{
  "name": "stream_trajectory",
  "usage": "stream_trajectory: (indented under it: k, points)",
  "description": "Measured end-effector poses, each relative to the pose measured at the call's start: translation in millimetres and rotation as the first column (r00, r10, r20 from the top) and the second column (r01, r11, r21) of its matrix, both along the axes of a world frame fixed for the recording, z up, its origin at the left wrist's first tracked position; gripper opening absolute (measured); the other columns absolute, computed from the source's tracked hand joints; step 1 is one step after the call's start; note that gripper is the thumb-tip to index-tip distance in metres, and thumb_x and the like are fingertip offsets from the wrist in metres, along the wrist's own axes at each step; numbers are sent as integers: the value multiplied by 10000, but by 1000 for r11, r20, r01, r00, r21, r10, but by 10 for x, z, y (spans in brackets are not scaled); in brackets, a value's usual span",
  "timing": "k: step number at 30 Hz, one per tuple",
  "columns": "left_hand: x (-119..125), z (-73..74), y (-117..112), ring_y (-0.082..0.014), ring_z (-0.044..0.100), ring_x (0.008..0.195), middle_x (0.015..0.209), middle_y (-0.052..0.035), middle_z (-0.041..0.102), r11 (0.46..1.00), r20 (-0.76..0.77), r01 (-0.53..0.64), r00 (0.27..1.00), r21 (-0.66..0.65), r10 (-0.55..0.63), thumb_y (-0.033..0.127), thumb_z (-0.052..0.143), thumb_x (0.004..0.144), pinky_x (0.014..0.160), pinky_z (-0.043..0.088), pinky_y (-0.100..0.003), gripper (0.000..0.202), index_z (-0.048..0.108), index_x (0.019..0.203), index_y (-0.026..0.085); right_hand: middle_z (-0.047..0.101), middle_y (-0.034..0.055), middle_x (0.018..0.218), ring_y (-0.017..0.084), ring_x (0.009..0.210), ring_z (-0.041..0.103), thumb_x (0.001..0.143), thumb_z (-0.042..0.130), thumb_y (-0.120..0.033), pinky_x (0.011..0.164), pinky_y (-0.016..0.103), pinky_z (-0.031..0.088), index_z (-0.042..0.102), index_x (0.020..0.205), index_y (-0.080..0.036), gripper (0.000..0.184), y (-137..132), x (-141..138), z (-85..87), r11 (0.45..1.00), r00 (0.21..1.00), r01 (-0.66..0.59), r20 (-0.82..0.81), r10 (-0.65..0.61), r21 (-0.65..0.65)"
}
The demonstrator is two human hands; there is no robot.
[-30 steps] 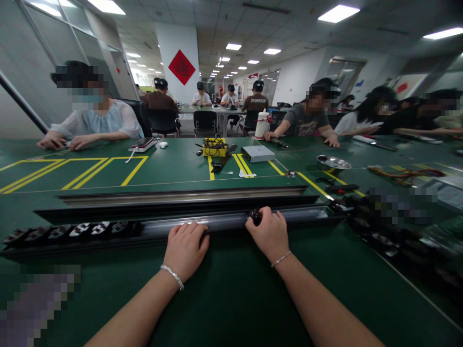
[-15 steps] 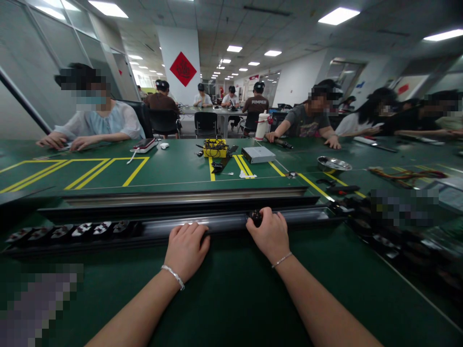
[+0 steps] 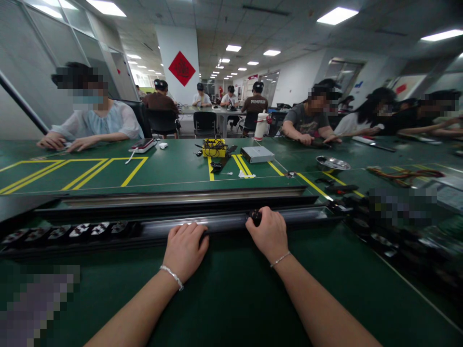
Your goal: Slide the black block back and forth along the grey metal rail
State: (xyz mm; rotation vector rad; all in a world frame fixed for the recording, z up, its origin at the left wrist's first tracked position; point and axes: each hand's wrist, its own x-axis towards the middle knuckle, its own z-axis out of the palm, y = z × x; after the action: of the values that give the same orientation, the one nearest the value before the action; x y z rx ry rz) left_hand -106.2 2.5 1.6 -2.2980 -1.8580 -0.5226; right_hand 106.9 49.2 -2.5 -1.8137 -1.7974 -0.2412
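Observation:
A long black metal channel (image 3: 224, 222) lies across the green table before me. Several black-and-white socket-like modules (image 3: 79, 230) sit in a row in its left part. My left hand (image 3: 186, 248) wraps over the channel's near edge around the middle, its fingertips inside. Farther right, my right hand (image 3: 269, 231) pinches a small dark round-looking module (image 3: 255, 217) in the channel; the fingers partly cover it. I cannot tell whether this module touches the channel floor.
Behind lies another long channel (image 3: 188, 198). Dark modules (image 3: 383, 241) are heaped at right, near a metal bowl (image 3: 333, 164). Farther back are a yellow box (image 3: 214, 149) with cables, a grey box (image 3: 257, 154) and a white bottle (image 3: 261, 126). Co-workers sit across the table.
Both my hands keep nearly the same place on the channel and module. The view has shifted slightly. Across the table at right, a co-worker's hands have drawn closer together.

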Motion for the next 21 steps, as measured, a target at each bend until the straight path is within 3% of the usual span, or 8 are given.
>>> stream_trajectory:
  k: [14, 21]
  points:
    - [-9, -15, 10, -194, 547, 865, 886, -13, 635, 1000, 3, 3, 1000, 11, -3, 315, 397, 819, 809, 318, -374, 216, 580, 912, 247, 533, 25, 664, 192, 701, 516, 708, 484, -371, 698, 306, 326, 427, 733, -201, 181, 6, 12, 14, 1000, 1000, 9, -3, -9, -25]
    - [-10, -24, 16, -196, 543, 866, 898, -7, 633, 1000, 12, 6, 1000, -7, -5, 323, 393, 823, 813, 313, -379, 214, 569, 921, 252, 559, 30, 685, 207, 752, 531, 700, 487, -375, 861, 365, 291, 432, 743, -200, 188, 0, 5, 8, 1000, 1000, 22, -16, -22, -13]
